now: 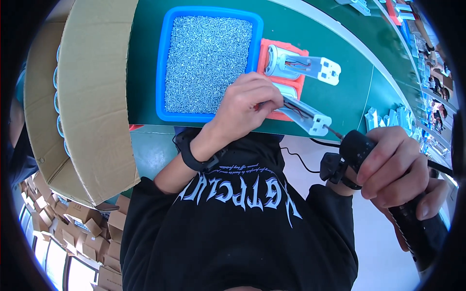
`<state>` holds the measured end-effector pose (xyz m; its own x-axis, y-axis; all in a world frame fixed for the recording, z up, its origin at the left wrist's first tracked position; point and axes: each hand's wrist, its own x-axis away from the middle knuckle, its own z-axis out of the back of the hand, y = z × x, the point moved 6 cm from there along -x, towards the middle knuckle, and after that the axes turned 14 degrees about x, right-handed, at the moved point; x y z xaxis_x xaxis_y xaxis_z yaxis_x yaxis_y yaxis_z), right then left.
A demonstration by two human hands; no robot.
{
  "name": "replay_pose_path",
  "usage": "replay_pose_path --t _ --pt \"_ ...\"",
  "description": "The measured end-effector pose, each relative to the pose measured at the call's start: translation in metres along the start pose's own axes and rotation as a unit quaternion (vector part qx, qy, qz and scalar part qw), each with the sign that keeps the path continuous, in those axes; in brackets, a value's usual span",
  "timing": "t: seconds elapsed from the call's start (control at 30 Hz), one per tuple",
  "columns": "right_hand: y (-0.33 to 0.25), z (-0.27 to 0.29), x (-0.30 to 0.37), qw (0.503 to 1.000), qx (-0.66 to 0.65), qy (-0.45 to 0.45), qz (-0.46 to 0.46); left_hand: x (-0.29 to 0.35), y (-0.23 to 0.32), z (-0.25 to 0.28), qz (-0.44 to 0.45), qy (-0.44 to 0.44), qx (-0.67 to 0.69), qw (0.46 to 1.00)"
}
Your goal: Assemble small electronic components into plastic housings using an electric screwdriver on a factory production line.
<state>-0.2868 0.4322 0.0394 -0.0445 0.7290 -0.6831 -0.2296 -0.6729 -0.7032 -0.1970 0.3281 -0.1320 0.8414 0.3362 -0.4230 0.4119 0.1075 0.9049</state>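
My right hand is wrapped around a black electric screwdriver. Its thin bit reaches the far end of a white plastic housing, a long narrow arm with red and dark wires inside. The fingers of my left hand are bent together at the base of this housing; what lies between the fingertips is hidden. A second, similar white housing lies just beyond it, its round base in an orange-red foam holder. The holder partly shows beneath the nearer housing too.
Left of the holder stands a blue tray full of small silvery screws or pins. An open cardboard box rises at the left. More white parts lie on the green table at right. A black cord hangs below the table edge.
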Motion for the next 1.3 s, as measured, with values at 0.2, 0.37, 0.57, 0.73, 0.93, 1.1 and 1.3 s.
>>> replay_pose_path --t 0.2,0.37,0.57,0.73,0.93,1.1,1.3 --pt "0.000 -0.001 -0.001 0.998 0.049 0.039 -0.012 0.002 -0.001 -0.002 0.022 0.027 -0.019 0.999" --pt "-0.025 0.015 -0.004 0.994 0.034 0.104 -0.024 -0.001 0.007 -0.002 0.010 -0.008 -0.098 0.995" --pt "-0.062 0.074 0.031 0.925 0.030 0.378 -0.024 0.004 0.010 0.002 -0.023 0.039 -0.046 0.998" --pt "-0.069 0.085 0.051 0.888 0.037 0.457 -0.030 0.010 0.006 -0.001 0.127 0.064 0.125 0.982" --pt "-0.059 0.075 0.043 0.914 0.012 0.404 -0.023 0.005 0.001 -0.004 0.086 0.071 0.234 0.966" --pt "-0.059 0.068 0.041 0.933 0.018 0.359 -0.018 0.006 0.001 -0.002 0.134 0.040 0.205 0.969" --pt "-0.055 0.052 0.021 0.967 0.019 0.254 0.005 0.000 0.016 -0.001 0.040 0.040 0.130 0.990"
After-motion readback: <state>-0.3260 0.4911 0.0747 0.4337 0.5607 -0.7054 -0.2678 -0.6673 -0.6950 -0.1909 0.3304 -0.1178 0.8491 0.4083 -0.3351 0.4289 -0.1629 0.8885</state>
